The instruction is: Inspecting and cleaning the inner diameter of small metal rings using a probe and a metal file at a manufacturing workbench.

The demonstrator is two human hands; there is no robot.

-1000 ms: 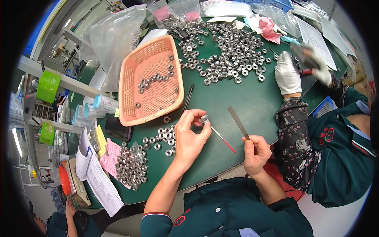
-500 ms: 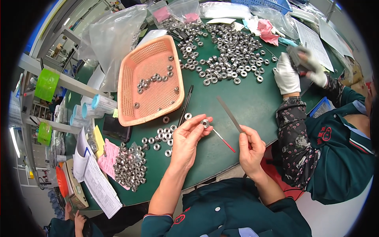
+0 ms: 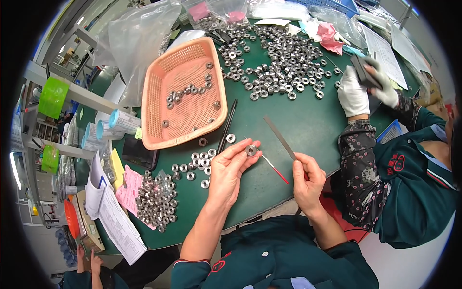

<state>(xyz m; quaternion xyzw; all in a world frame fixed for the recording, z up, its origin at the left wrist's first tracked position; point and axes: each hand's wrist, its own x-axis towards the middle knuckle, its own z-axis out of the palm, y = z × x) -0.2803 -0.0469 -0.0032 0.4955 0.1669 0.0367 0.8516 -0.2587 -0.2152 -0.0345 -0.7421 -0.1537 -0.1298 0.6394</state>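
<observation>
A green table (image 3: 308,125) fills most of the view, and at its right sits a co-worker (image 3: 418,192) in a dark green shirt, white-gloved hands gripping a dark block (image 3: 365,72). A clear plastic bag (image 3: 139,43) slumps at the upper left, beside a pink mesh basket (image 3: 187,113) with a few metal rings scattered inside. A broad heap of rings (image 3: 284,67) spreads across the far side; a smaller heap (image 3: 159,200) sits at the near left, next to printed sheets (image 3: 120,226). The person's left hand (image 3: 230,171) pinches one ring between thumb and fingers, above the table's near part, its round face upward. The right hand (image 3: 309,182) pinches the lower end of a flat grey strip (image 3: 279,137), which slants up and leftward, apart from that ring. A red-handled tool (image 3: 278,174) seems to lie between the hands, its thin end partly hidden behind the left fingers. Smallest is the pinched ring (image 3: 250,150) itself, with a hole through its middle.
</observation>
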